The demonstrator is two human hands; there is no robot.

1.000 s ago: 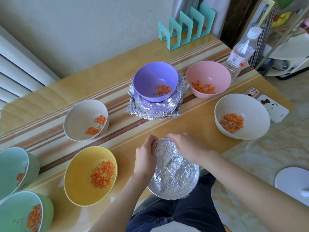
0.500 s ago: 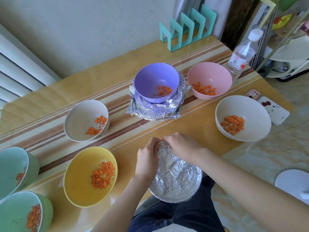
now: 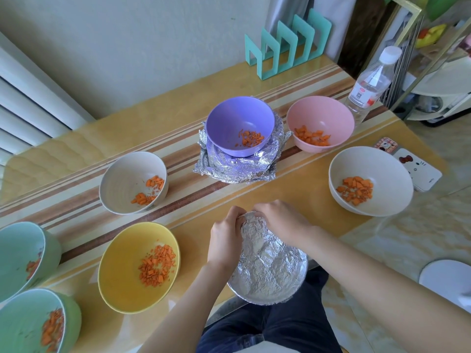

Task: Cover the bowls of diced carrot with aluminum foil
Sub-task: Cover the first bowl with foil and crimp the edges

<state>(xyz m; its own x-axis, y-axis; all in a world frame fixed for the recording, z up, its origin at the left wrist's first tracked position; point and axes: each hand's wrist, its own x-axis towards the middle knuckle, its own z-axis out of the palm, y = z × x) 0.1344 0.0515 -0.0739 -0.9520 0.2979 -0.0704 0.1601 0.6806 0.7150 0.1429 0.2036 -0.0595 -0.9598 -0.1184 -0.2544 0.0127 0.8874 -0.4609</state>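
Observation:
A foil-covered bowl [image 3: 267, 268] is tilted toward me at the table's near edge, its foil crinkled over the whole top. My left hand [image 3: 224, 238] grips the foil at the bowl's far left rim. My right hand [image 3: 280, 222] curls over the far rim beside it, pinching foil. A purple bowl [image 3: 240, 126] with diced carrot stands on a crumpled foil sheet [image 3: 237, 169]. Open bowls of carrot surround them: pink [image 3: 319, 123], white right [image 3: 369, 179], white left [image 3: 133, 182], yellow [image 3: 139, 267], and two green [image 3: 23, 256] [image 3: 35, 324].
A teal rack [image 3: 288, 44] stands at the wall. A clear plastic bottle [image 3: 369, 82] is at the far right corner, with a phone [image 3: 386, 145] and a white card [image 3: 418, 171] near the right edge. My dark-trousered lap sits below the table edge.
Both hands have crept together along the far rim of the foil-covered bowl, folding the foil down. The bowl has tipped slightly more toward me.

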